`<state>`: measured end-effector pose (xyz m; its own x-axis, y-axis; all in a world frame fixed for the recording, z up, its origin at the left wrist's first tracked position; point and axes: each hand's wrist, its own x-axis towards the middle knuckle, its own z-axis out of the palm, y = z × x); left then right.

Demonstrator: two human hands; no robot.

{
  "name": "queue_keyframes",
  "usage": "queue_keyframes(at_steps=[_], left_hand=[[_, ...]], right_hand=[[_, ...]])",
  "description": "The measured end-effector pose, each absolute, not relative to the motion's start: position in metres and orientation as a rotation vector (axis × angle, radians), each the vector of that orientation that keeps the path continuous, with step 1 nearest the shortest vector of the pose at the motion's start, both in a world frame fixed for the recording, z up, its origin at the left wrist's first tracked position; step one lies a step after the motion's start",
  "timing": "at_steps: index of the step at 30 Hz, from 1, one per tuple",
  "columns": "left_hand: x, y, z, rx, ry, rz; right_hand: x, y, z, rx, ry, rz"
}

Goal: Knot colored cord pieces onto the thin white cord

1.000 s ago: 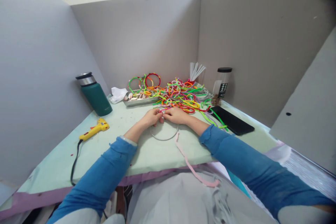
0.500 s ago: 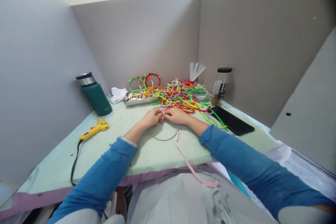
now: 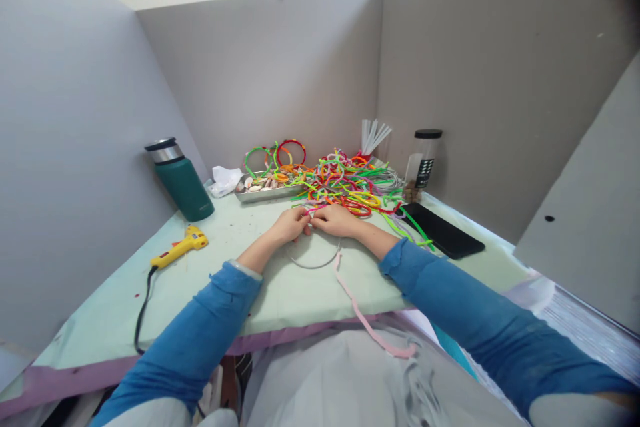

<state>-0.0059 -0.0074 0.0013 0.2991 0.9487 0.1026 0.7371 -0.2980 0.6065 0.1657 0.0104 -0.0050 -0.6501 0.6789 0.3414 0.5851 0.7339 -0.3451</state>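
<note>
My left hand (image 3: 293, 223) and my right hand (image 3: 334, 219) meet over the middle of the table, fingertips almost touching. Both are closed in a pinch on a bright pink pipe cleaner (image 3: 314, 209), which shows between them at the top of a thin grey hoop (image 3: 315, 267). The lower arc of that hoop hangs below my hands; its upper part is hidden by my fingers. Close by on the right, a pale pink fuzzy strip (image 3: 356, 307) runs from beside the hoop over the table edge onto my lap.
A heap of coloured pipe cleaners (image 3: 345, 180) and a metal tray (image 3: 270, 195) of shells lie behind my hands. A yellow glue gun (image 3: 180, 248) and green bottle (image 3: 184, 188) are left; a black phone (image 3: 445, 230) and clear jar (image 3: 423, 160) right. Grey partitions (image 3: 260, 73) enclose the table.
</note>
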Motion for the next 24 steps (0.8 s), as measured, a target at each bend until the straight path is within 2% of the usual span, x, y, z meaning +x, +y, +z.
queue_keyframes(at_steps=[24], left_hand=[[-0.0038, -0.0110, 0.0048, 2.155, 1.534, 0.641]], right_hand=[[0.1651, 0.0091, -0.0042, -0.975, -2.478, 0.282]])
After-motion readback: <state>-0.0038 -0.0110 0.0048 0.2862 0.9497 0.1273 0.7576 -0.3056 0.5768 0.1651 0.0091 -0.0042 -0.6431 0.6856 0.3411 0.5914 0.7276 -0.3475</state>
